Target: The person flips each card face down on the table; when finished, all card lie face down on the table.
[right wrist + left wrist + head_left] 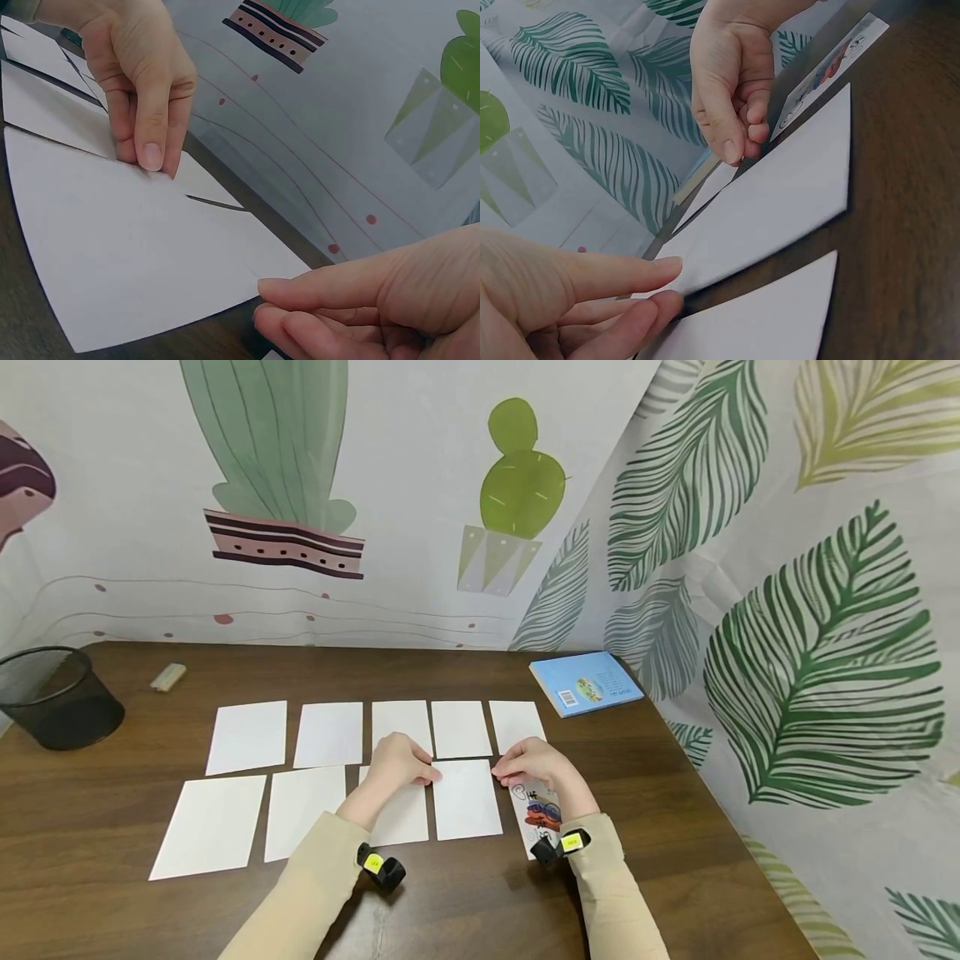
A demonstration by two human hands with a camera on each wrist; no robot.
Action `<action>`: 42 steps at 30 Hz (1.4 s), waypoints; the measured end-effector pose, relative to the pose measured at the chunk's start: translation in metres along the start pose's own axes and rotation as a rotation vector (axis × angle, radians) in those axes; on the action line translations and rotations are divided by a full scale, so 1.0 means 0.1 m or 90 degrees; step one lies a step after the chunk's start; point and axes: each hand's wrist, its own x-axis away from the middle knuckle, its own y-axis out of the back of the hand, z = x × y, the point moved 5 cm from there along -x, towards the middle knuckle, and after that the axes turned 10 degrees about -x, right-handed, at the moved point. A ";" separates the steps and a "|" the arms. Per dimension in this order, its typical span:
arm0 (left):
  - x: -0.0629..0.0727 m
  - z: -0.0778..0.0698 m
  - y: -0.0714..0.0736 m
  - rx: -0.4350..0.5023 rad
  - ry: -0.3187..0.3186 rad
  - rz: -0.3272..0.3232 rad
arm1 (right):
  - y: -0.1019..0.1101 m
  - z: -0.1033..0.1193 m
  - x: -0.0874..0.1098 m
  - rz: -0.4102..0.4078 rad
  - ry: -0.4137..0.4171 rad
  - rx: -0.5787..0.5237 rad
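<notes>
A blank white card [467, 802] lies on the table in the front row, between my two hands. My left hand [397, 762] pinches its far left corner with thumb and fingertips. At the far right corner, my right hand [536, 762] pinches the edge, thumb on top in the right wrist view. Under the right hand and wrist lies a card with a colourful drawing [542, 814], partly covered. Another white card [401, 818] lies just left of the held one, its upper part hidden by my left hand.
Several more white cards [247, 737] lie in two rows on the brown table [450, 910]. A blue book [587, 683] lies at the back right, by the patterned wall cloth. Back left are an eraser-like block [168, 677] and a black mesh bin [67, 714].
</notes>
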 end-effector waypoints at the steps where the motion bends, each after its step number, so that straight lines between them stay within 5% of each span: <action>1: 0.00 0.00 0.01 0.003 -0.001 0.000 | 0.01 0.00 0.00 0.002 0.004 0.001; 7: 0.02 -0.09 -0.02 0.018 -0.049 -0.024 | 0.11 -0.02 0.01 -0.009 0.009 -0.007; 14: 0.14 -0.40 -0.35 0.064 -0.231 -0.038 | 0.29 0.00 0.04 -0.025 0.039 -0.028; 20: 0.24 -0.64 -0.64 0.001 -0.324 -0.016 | 0.41 0.00 0.08 -0.033 0.050 -0.038; 29: 0.17 -0.94 -0.93 -0.162 -0.365 0.042 | 0.58 -0.03 0.16 -0.028 0.068 -0.075; 35: 0.14 -1.00 -1.03 -0.286 -0.347 0.062 | 0.62 -0.06 0.18 -0.023 0.064 -0.076; 42: 0.13 -1.04 -1.09 -0.354 -0.328 0.062 | 0.71 -0.13 0.17 -0.024 0.056 -0.063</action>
